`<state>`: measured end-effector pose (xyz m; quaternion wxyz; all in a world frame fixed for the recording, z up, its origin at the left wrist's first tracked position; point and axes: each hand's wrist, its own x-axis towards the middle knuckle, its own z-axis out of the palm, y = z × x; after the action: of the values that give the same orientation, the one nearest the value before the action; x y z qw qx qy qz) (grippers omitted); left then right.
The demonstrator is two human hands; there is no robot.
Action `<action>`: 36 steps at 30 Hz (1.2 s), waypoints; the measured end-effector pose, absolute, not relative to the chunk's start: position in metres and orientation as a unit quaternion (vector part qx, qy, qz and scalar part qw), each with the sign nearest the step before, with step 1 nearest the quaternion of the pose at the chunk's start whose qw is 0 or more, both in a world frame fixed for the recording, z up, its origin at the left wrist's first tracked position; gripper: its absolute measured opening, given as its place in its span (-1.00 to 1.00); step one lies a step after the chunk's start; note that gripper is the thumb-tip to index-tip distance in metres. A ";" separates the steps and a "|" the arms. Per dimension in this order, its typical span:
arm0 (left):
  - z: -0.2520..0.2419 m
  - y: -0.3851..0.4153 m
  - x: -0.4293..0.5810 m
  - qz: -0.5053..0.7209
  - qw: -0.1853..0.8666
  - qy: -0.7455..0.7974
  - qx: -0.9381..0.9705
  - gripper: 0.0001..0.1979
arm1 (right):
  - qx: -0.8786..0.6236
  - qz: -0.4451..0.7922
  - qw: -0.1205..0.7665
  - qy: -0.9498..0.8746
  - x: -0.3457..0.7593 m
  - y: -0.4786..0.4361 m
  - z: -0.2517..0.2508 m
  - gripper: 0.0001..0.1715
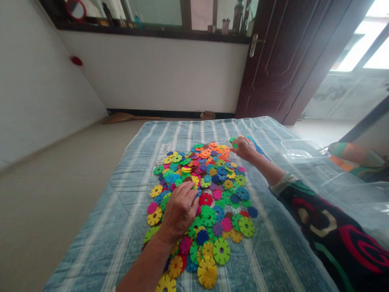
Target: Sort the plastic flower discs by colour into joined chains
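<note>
Many notched plastic discs in green, yellow, blue, pink, orange and purple lie heaped on the striped cloth (115, 227). My left hand (181, 207) rests over the middle of the heap, its fingers bent down onto the discs near a red disc (206, 199); what its fingertips hold, if anything, is hidden. My right hand (244, 148) is at the far right edge of the heap, fingers curled, beside a green disc (232, 140) and the orange discs (214, 152). Its fingertips are too small to make out clearly.
On the right of the cloth stand a clear plastic container (299, 152) and a larger clear one (358, 194). Behind the table are a white wall, a brown door (273, 56) and a broom (121, 118) on the floor.
</note>
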<state>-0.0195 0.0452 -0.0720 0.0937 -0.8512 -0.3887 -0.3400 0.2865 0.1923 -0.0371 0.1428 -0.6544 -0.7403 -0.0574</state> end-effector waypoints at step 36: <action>-0.070 0.042 -0.015 -0.308 0.085 -0.403 -0.858 -0.84 | -0.293 0.166 0.243 -0.910 0.195 0.041 -0.050 -0.69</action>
<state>-0.0147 0.0424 -0.0699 0.0845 -0.8578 -0.4030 -0.3076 0.1952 0.0415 -0.0501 0.2430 -0.2928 -0.9098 0.1660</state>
